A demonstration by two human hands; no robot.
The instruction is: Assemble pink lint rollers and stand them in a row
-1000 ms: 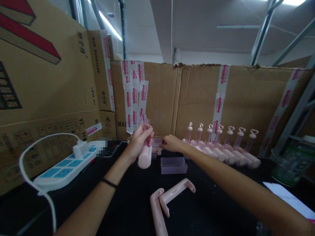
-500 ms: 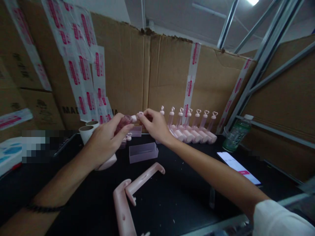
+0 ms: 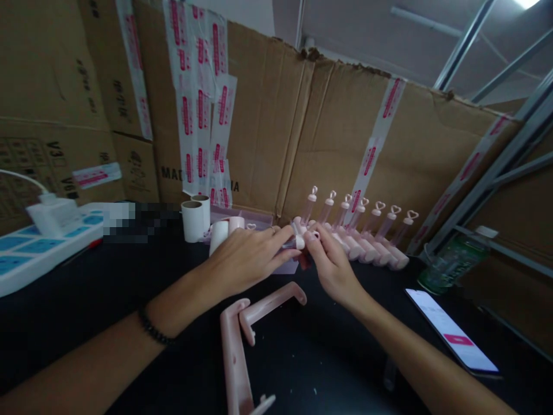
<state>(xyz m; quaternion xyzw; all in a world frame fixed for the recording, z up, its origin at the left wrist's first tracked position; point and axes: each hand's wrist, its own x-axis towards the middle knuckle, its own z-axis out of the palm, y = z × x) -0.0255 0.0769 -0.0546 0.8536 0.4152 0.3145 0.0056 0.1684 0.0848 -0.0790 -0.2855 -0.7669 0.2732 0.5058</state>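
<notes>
My left hand (image 3: pixel 253 253) is closed around a small clear tube (image 3: pixel 288 244) with a pale pink cap (image 3: pixel 299 242). The fingers of my right hand (image 3: pixel 332 265) pinch the cap end, where a pink loop shows. Below and behind the hands, a translucent purple tray (image 3: pixel 287 266) is mostly covered. Two pink bracket-shaped plastic pieces (image 3: pixel 234 357) lie on the black table nearer to me, one touching the other. Beyond my right hand stands a row of clear tubes with heart-shaped tops (image 3: pixel 377 218), with pink cylinders (image 3: pixel 380 251) at their feet.
Two white paper rolls (image 3: pixel 192 222) stand at the back left, near a power strip (image 3: pixel 52 242) with a charger. A lit phone (image 3: pixel 453 334) lies on the right, with a green-labelled bottle (image 3: pixel 455 262) behind it. Cardboard (image 3: pixel 259 115) walls the back.
The view has swung left. My hands have come lower and closer together over the purple tray, still on the capped tube. The pink pieces lie as before.
</notes>
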